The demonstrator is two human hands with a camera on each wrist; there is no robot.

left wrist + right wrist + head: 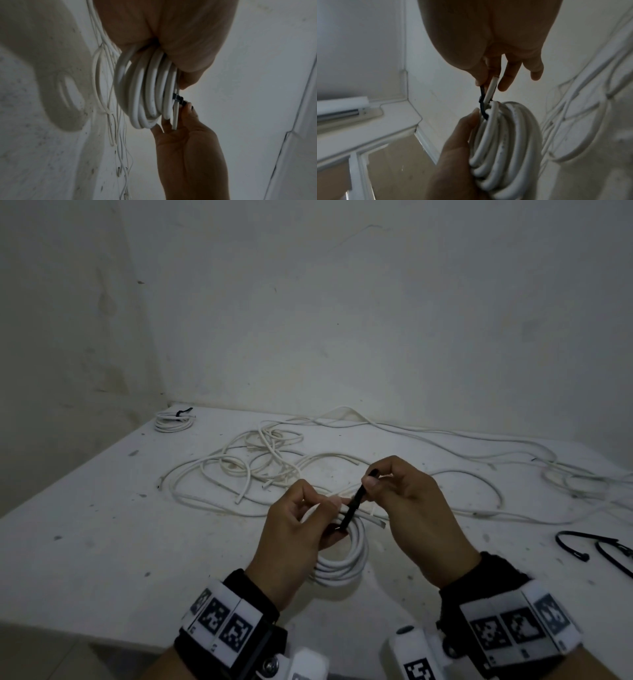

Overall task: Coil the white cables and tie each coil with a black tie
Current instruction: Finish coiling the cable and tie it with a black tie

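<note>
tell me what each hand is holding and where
Left hand grips the white coil at its top, beside the black tie; right hand pinches the tie's free upper end.

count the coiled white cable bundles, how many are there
2. One round white cable coil is held in the left hand while the right hand pulls a black tie around it. One tied coil lies at the table's far left corner.

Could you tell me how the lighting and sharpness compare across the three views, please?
Head view: dim, flat light, yet the black tie and the loose cables read clearly. Left wrist view: the left hand looms blurred, and the coil casts a soft shadow. Right wrist view: murky, edges bent by the wide lens.
</note>
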